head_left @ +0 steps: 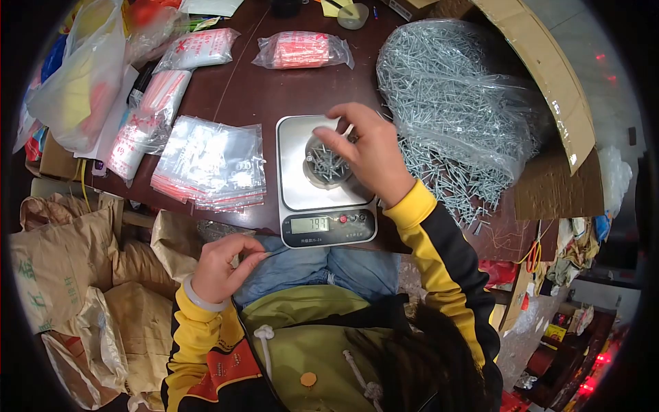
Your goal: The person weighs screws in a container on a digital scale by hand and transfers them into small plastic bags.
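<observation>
A digital scale (pixel 292 185) with a lit display stands at the table's front edge. On its plate rests a round bowl (pixel 309 177) with metal screws (pixel 328 163) in it. My right hand (pixel 371 147) is over the bowl, thumb and fingers apart, with nothing seen between them; its lower fingers are partly hidden. My left hand (pixel 226 266) is near my lap, left of the scale, thumb and forefinger pinched together; whatever they hold is too small to name. A large heap of screws (pixel 453 96), partly under clear plastic, lies right of the scale.
A stack of clear zip bags (pixel 209 165) lies left of the scale. Wrapped bag packs (pixel 302 50) are behind. A cardboard box (pixel 559 69) borders the screw heap at right. Brown paper sacks (pixel 62 264) stand at lower left. Orange-handled scissors (pixel 533 255) are at the right edge.
</observation>
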Available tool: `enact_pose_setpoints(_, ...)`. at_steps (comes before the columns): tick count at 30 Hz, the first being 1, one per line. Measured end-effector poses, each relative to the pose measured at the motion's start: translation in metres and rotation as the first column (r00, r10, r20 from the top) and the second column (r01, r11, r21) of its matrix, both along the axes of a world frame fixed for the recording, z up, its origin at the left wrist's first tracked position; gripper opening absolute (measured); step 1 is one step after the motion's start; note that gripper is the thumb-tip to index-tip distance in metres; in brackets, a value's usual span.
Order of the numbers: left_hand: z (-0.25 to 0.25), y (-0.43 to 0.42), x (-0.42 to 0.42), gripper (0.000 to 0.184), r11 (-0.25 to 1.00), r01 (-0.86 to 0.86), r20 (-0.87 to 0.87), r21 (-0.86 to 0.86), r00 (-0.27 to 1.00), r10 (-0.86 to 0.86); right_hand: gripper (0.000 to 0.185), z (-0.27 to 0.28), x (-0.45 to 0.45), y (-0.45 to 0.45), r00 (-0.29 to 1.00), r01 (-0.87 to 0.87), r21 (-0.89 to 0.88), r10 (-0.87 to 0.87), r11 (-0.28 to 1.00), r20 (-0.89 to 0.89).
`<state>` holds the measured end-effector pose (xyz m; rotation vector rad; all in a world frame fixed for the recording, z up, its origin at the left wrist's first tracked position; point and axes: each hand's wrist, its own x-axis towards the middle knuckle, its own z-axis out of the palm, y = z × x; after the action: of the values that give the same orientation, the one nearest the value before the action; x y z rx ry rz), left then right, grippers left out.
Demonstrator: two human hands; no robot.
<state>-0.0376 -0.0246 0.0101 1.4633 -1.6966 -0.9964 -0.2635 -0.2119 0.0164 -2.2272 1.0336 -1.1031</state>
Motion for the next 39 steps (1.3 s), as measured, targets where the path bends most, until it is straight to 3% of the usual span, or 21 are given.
enact_pose_setpoints(3, 0.000, 0.000, -0.001, 0.006, 1.000, 0.000, -0.003, -0.003, 1.000, 0.000, 0.029, 0.006, -0.001, -0.005, 0.998, 0.045, 0.227, -0.056, 0.973, 0.042)
enact_pose_setpoints(4, 0.000, 0.000, -0.001, 0.007, 1.000, 0.003, 0.001, -0.005, 1.000, -0.003, 0.027, 0.006, -0.001, -0.007, 0.998, 0.030, 0.210, -0.041, 0.977, 0.048)
enact_pose_setpoints(7, 0.001, 0.000, -0.002, 0.007, 1.000, 0.012, 0.002, -0.015, 1.000, -0.011, 0.027, 0.006, -0.008, -0.016, 0.928, -0.115, 0.583, -0.122, 0.804, 0.352)
enact_pose_setpoints(8, 0.001, 0.000, -0.001, 0.008, 1.000, 0.014, 0.001, -0.019, 1.000, -0.014, 0.026, 0.006, -0.017, -0.022, 0.905, -0.163, 0.622, -0.134, 0.766, 0.403)
enact_pose_setpoints(11, 0.001, 0.001, 0.001, 0.008, 1.000, -0.011, -0.005, -0.006, 1.000, 0.011, 0.027, 0.000, -0.046, -0.033, 0.856, -0.131, 0.607, -0.220, 0.784, 0.469)
enact_pose_setpoints(14, 0.003, 0.001, 0.007, 0.009, 0.997, -0.027, 0.025, 0.067, 0.999, 0.026, 0.022, 0.002, -0.073, -0.029, 0.972, 0.212, 0.394, -0.233, 0.894, 0.006)
enact_pose_setpoints(16, 0.003, -0.001, 0.006, 0.009, 0.997, -0.073, 0.017, 0.020, 0.997, 0.073, 0.018, 0.002, -0.092, -0.025, 0.944, 0.208, -0.033, -0.209, 0.978, -0.255)
enact_pose_setpoints(17, 0.003, -0.003, 0.007, 0.009, 0.995, -0.095, 0.013, -0.002, 0.995, 0.095, 0.016, 0.000, -0.098, -0.021, 0.897, 0.149, -0.242, -0.234, 0.959, -0.376)
enact_pose_setpoints(21, -0.003, -0.016, 0.007, 0.010, 0.959, -0.159, 0.097, -0.235, 0.978, 0.186, 0.010, 0.016, -0.100, 0.002, 0.901, 0.254, -0.161, -0.294, 0.954, -0.319)
enact_pose_setpoints(22, -0.005, -0.018, 0.008, 0.015, 0.966, -0.147, 0.146, -0.214, 0.973, 0.180, 0.009, 0.014, -0.104, 0.003, 0.910, 0.254, -0.220, -0.310, 0.942, -0.276)
enact_pose_setpoints(25, -0.016, -0.034, 0.002, 0.021, 0.922, -0.078, 0.381, -0.380, 0.895, 0.233, 0.011, 0.001, -0.116, 0.005, 0.905, 0.380, -0.230, -0.412, 0.896, -0.109)
enact_pose_setpoints(26, -0.022, -0.035, 0.000, 0.025, 0.930, -0.071, 0.458, -0.362, 0.855, 0.244, 0.014, 0.000, -0.122, 0.009, 0.870, 0.451, -0.133, -0.468, 0.883, -0.156)
enact_pose_setpoints(29, -0.051, -0.043, 0.004, 0.024, 0.900, -0.077, 0.494, -0.428, 0.814, 0.305, 0.014, -0.011, -0.133, 0.014, 0.879, 0.464, -0.123, -0.473, 0.877, -0.055)
enact_pose_setpoints(30, -0.055, -0.045, 0.007, 0.024, 0.898, -0.087, 0.470, -0.432, 0.828, 0.306, 0.007, -0.009, -0.135, 0.020, 0.878, 0.465, -0.013, -0.463, 0.885, -0.121)
enact_pose_setpoints(35, -0.059, -0.047, 0.008, 0.025, 0.890, -0.181, 0.365, -0.418, 0.864, 0.347, 0.023, -0.003, -0.104, 0.037, 0.975, -0.017, 0.096, 0.037, 0.995, -0.219)
enact_pose_setpoints(36, -0.058, -0.048, 0.007, 0.024, 0.900, -0.206, 0.348, -0.384, 0.871, 0.348, 0.027, -0.008, -0.097, 0.036, 0.973, -0.053, 0.118, 0.078, 0.992, -0.219)
enact_pose_setpoints(39, -0.051, -0.047, 0.006, 0.023, 0.920, -0.235, 0.324, -0.313, 0.884, 0.336, 0.029, -0.014, -0.066, 0.028, 0.962, -0.059, -0.041, 0.046, 0.997, -0.267)
